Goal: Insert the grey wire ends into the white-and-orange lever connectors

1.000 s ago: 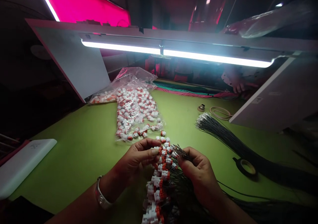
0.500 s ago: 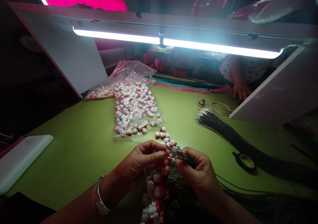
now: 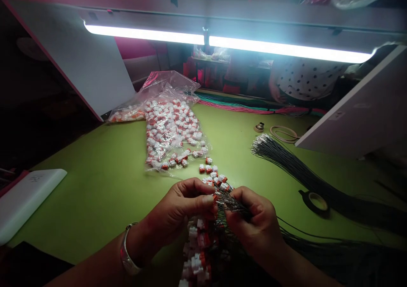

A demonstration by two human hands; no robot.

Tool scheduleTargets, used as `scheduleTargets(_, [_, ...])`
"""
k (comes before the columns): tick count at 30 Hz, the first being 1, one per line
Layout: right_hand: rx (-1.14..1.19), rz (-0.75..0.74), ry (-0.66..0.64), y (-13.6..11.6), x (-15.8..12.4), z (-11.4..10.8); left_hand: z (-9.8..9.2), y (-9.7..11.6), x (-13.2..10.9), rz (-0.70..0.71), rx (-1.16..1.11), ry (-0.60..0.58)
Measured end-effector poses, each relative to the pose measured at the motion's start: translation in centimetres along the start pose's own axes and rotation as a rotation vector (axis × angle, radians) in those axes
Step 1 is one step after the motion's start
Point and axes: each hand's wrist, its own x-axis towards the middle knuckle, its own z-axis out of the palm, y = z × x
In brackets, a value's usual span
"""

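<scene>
My left hand (image 3: 187,202), with a metal bangle at the wrist, pinches a small orange-and-white connector (image 3: 215,199) between thumb and fingers. Close beside it, my right hand (image 3: 254,219) is closed around a bunch of thin dark wires (image 3: 230,203), whose metal-tipped ends point toward the connector. Whether a wire sits inside the connector I cannot tell. Below and between my hands hangs a cluster of orange-and-white connectors (image 3: 199,263) on wires. Several loose connectors (image 3: 208,168) lie just beyond my fingertips.
A clear bag of connectors (image 3: 173,128) lies behind my hands. On the right are a thick dark wire bundle (image 3: 286,160), a roll of black tape (image 3: 318,202) and a ring (image 3: 284,134). A white box-like object (image 3: 32,202) sits left. Beyond the lamp (image 3: 286,49) stands a person in a dotted top (image 3: 308,79).
My hands stay close together, the right one shifted slightly, and more wire ends show between them. The view has tilted a little downward. The person behind has drawn a hand back from the table.
</scene>
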Motion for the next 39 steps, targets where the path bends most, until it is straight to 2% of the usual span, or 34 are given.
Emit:
scheduleTargets(17, [0.018,-0.027,-0.049,0.1,-0.3,0.2,0.7,-1.1,-0.2,0.088,0.011,0.081])
scheduleTargets(23, [0.029,-0.020,-0.082,-0.2,0.0,0.1,0.9,-0.9,-0.3,0.103,0.051,0.043])
scheduleTargets(27, [-0.006,-0.077,-0.124,-0.6,0.3,0.0,0.7,-0.7,-0.2,0.098,0.048,0.027])
scheduleTargets(31, [-0.079,-0.131,-0.104,-0.3,0.0,0.0,0.8,-1.0,-0.4,0.088,0.033,0.034])
scheduleTargets(39, [-0.043,-0.097,-0.124,-0.1,0.0,0.0,0.9,-1.0,-0.5,0.104,-0.012,0.032])
